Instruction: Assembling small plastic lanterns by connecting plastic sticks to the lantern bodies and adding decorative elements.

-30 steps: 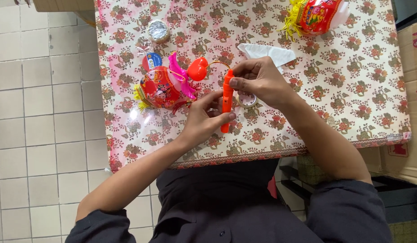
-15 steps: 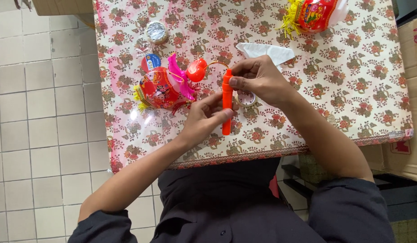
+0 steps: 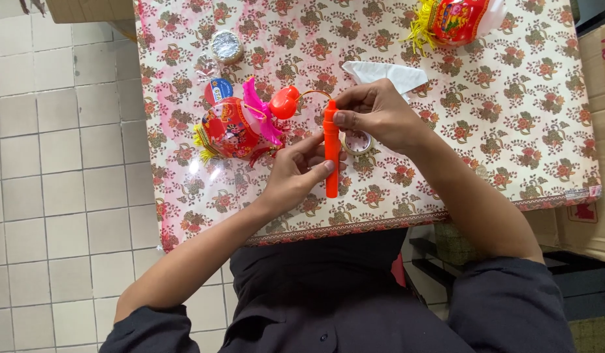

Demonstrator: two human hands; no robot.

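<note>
An orange-red plastic stick handle stands between both hands over the flowered table. My left hand grips its lower half with thumb and fingers. My right hand pinches its top end. A thin gold wire arcs from the top of the stick to a red ball on a round red lantern with pink fins and yellow fringe, lying just left of my left hand.
A roll of clear tape lies under my right hand. White paper sits behind it. A second red lantern lies at the far edge, a foil disc and blue round piece at far left. Cardboard boxes stand right.
Both hands and the stick have stayed almost in place; my left fingers have shifted slightly on the stick. The lantern has not moved.
</note>
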